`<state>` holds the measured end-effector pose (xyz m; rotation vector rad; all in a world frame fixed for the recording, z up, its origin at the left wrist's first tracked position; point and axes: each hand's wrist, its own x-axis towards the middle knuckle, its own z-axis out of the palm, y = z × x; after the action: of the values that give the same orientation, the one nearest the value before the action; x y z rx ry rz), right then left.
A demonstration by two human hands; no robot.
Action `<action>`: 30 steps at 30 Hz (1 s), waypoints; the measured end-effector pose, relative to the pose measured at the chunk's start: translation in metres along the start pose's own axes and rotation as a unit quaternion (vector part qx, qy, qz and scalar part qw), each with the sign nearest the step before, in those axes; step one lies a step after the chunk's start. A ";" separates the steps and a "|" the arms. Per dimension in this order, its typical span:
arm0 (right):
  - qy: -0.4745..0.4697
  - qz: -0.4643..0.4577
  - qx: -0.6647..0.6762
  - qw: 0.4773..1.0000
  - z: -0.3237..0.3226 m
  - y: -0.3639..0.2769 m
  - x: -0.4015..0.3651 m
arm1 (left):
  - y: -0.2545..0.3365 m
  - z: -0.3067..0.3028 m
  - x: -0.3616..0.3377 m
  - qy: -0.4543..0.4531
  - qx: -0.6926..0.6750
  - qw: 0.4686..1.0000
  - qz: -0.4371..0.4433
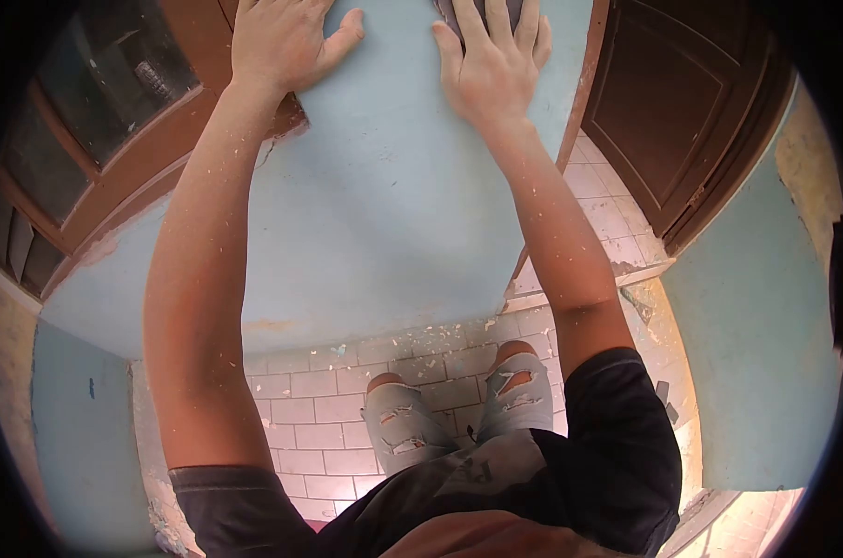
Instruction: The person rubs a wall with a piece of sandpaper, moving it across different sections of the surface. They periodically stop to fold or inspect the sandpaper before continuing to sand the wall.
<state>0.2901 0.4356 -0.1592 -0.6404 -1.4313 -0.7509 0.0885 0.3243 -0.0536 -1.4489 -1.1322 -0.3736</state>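
My right hand (496, 70) presses a dark grey sheet of sandpaper (446, 11) to the light blue wall (375, 214), fingers spread over it. Only parts of the sheet show between and beside the fingers. To its left, my left hand (286, 42) lies against the wall by the brown window frame, thumb held apart and nothing in it. Its fingertips are cut off by the top edge of the view. Pale flecks dot both forearms.
A brown-framed window (114, 121) is at the left, and a dark brown door (658, 102) stands at the right. Paint flakes (449, 333) litter the tiled floor (314, 409) along the wall's foot. Another blue wall (742, 344) rises at the right.
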 end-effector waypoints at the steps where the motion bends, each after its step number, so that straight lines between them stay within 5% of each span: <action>1: -0.014 0.027 -0.008 1.000 -0.003 -0.004 -0.049 | 0.001 0.000 0.000 0.002 0.003 1.000 -0.005; 4: -0.099 0.070 -0.008 0.993 -0.033 -0.013 -0.207 | 0.005 0.003 -0.002 0.005 -0.004 1.000 -0.011; 7: -0.073 0.075 0.008 0.995 -0.030 -0.007 -0.171 | 0.005 0.003 0.000 -0.006 0.004 1.000 -0.019; 10: -0.003 0.023 0.000 1.000 -0.014 0.006 -0.024 | 0.006 0.003 -0.002 -0.007 0.013 1.000 -0.022; 13: -0.036 0.043 -0.018 0.998 -0.008 0.011 -0.004 | 0.004 0.000 -0.003 -0.002 0.016 1.000 -0.012; 14: 0.005 0.048 -0.004 0.999 -0.011 0.005 -0.032 | 0.004 -0.003 0.000 -0.022 0.027 0.999 -0.016; 19: -0.136 0.076 -0.006 0.988 -0.045 -0.005 -0.271 | 0.024 -0.001 0.006 -0.031 0.016 0.997 -0.065; 25: -0.039 0.041 -0.039 0.998 -0.019 0.043 0.005 | 0.031 0.000 0.005 -0.024 0.064 0.996 -0.060; 28: -0.046 0.073 -0.006 0.996 -0.040 0.038 0.038 | 0.027 0.000 0.004 -0.027 0.066 0.996 -0.048; 30: 0.013 0.083 -0.029 0.996 -0.024 0.044 -0.061 | 0.032 -0.001 0.005 -0.022 0.073 0.996 -0.056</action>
<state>0.3403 0.4487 -0.2192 -0.7809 -1.3184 -0.6697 0.1165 0.3305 -0.0680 -1.2751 -1.2537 -0.3306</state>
